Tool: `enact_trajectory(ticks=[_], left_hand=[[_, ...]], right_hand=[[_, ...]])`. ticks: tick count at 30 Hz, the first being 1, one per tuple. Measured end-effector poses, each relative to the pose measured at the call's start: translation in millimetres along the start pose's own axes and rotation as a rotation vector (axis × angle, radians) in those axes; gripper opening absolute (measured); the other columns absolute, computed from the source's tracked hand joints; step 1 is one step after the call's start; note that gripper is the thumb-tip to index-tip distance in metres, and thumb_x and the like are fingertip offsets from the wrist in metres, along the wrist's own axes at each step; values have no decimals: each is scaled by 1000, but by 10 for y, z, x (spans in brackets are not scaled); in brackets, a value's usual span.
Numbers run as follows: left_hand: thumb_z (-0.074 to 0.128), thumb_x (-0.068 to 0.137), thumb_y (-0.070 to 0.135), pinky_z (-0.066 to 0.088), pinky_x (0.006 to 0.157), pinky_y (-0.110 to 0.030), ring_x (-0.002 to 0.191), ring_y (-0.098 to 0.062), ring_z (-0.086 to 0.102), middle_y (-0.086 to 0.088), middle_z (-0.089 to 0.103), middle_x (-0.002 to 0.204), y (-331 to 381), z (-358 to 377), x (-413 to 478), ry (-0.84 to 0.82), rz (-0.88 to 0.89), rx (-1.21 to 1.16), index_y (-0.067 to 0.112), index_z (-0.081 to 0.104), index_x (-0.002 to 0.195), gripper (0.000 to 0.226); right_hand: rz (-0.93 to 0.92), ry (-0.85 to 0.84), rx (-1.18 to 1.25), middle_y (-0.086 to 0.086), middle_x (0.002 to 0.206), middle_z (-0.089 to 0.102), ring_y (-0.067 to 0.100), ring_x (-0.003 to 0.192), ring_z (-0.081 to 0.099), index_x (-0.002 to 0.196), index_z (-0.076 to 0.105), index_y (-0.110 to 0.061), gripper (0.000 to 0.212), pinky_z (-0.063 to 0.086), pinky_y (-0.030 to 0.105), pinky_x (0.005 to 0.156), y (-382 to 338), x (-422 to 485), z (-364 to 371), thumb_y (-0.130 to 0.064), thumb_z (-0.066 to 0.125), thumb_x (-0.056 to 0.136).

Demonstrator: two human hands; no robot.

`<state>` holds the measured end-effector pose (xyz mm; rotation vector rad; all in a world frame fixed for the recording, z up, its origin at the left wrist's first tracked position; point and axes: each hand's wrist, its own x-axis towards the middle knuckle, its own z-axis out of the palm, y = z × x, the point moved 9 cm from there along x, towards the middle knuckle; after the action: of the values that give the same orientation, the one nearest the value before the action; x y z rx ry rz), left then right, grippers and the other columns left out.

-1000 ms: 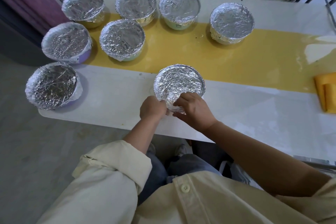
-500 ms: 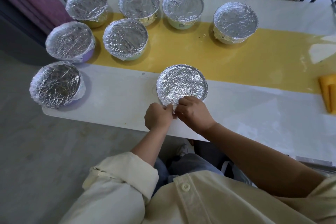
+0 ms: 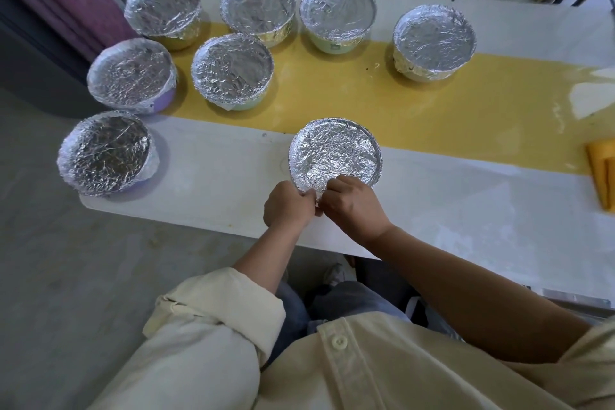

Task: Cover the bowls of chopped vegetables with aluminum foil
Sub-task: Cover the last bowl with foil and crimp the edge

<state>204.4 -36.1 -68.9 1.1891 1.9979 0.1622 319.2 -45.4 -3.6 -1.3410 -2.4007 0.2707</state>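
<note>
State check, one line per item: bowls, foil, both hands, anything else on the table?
near bowl: top fully covered in foil.
foil flap: sticks out at the near rim, pinched between both hands.
left hand: fingers curled, pinching the foil flap.
right hand: fingers curled, pinching the foil flap.
seven other bowls: foil-covered, untouched.
yellow cloth: folded, partly cut off at the right.

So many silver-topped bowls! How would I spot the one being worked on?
Find the white table with the yellow stripe down its middle. At that stripe's near edge sits one foil-covered bowl, apart from the seven others. It alone has the left hand and right hand pinching its foil at the near rim.
</note>
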Motion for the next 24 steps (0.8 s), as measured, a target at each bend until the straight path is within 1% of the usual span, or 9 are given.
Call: enact_trajectory(ticks=[4,6,8,11,14,16,18,21,24], left_hand=[[54,91,36,56,76,-32,67,-16,71,1,74,67,1,-10,-28,-26,15,-34,12,73,81,32],[53,90,30,54,72,-30,64,-17,68,1,71,62,20,-18,-12,-35,29,-7,9,71,77,31],[53,89,28,51,67,-29,66,-19,66,-1,70,65,70,-75,25,-30,51,54,8,71,77,30],[52,85,36,54,71,-31,77,-25,69,-4,73,78,93,-184,116,-16,78,122,11,72,80,32],[52,79,39,57,74,-35,76,-27,69,-3,73,75,67,-276,167,-2,75,124,12,71,73,33],[55,85,37,58,75,-36,72,-25,70,-2,72,68,58,-301,149,35,71,45,13,70,64,35],[57,92,42,59,78,-38,64,-22,71,-1,72,62,-21,-271,83,56,16,-160,14,70,60,44],[63,86,54,60,80,-41,57,-20,72,-1,72,57,-197,-108,-21,12,-100,-356,9,72,64,51],[68,85,44,60,82,-44,62,-23,73,-4,71,57,-207,25,-57,-9,-115,-411,12,70,58,42]], right_hand=[[6,24,-4,5,57,49,26,54,49,54,58,-10,25,35,30,48,-8,4,-24,1,79,65],[10,26,19,6,60,51,27,56,50,58,60,-9,21,40,32,48,-4,-3,1,-3,79,68],[4,8,54,8,68,54,29,62,53,69,65,-7,15,43,35,51,8,-28,28,-11,80,71],[1,4,45,10,79,58,30,71,54,85,67,-5,25,45,37,57,73,-91,-24,-21,81,73],[-5,44,35,8,76,58,28,69,53,76,64,-7,18,43,35,56,113,-130,-116,-24,67,83],[-9,35,23,7,70,57,29,63,54,67,62,-7,15,43,34,50,97,-112,-94,-10,73,77],[-12,27,15,6,65,55,29,60,53,62,60,-7,19,40,31,47,60,-67,-50,-3,73,75],[-2,20,18,5,62,52,27,57,51,59,58,-8,22,30,27,48,20,-19,-36,-2,72,74],[-8,27,24,5,62,51,26,57,51,59,59,-8,19,30,27,49,-4,-2,-32,-3,69,74]])
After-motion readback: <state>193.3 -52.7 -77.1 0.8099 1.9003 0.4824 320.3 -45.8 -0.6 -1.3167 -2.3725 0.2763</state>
